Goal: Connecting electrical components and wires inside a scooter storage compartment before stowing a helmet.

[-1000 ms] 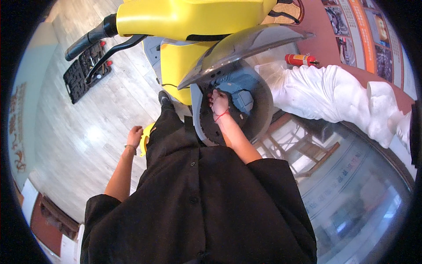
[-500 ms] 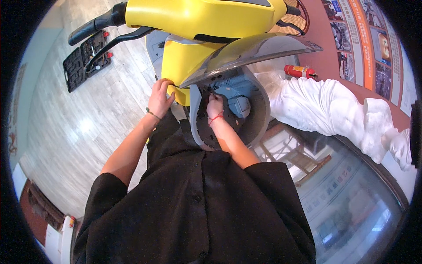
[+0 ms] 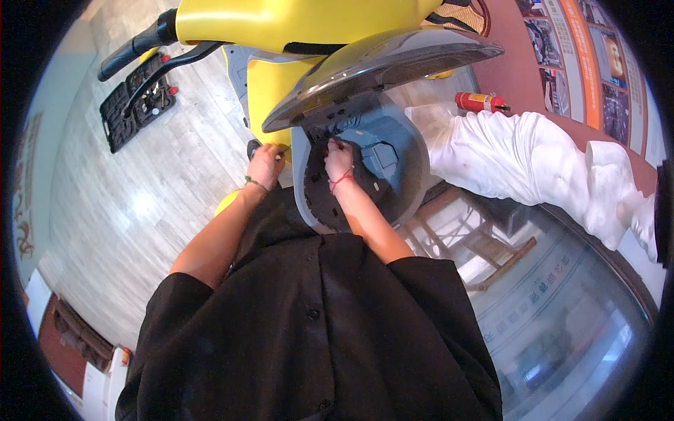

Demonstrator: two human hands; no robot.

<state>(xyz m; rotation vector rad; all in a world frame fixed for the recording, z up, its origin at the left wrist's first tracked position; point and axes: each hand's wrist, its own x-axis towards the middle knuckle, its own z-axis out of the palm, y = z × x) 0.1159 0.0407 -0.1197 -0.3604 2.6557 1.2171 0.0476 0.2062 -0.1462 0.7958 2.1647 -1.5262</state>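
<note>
A grey rounded hollow shell, dark inside with slots and a bluish lining, lies in front of me. Its smoky tinted, visor-like cover stands raised. Inside the shell, my right hand has its fingers pinched together near the dark inner wall; whatever they grip is hidden. Just left of the rim, my left hand is closed with its fingertips around something small that I cannot make out. It is beside the lower end of a yellow panel of a scooter.
The scooter's black handlebar grip and lever reach to the left. Beyond them, an open black tool case lies on the floor. At right are a red fire extinguisher, a white draped sculpture and a glass-topped surface.
My left hand has moved from a yellow flap at the panel's lower end into a closed pinch beside the shell. My right hand stays inside the shell. The whole view has shifted slightly.
</note>
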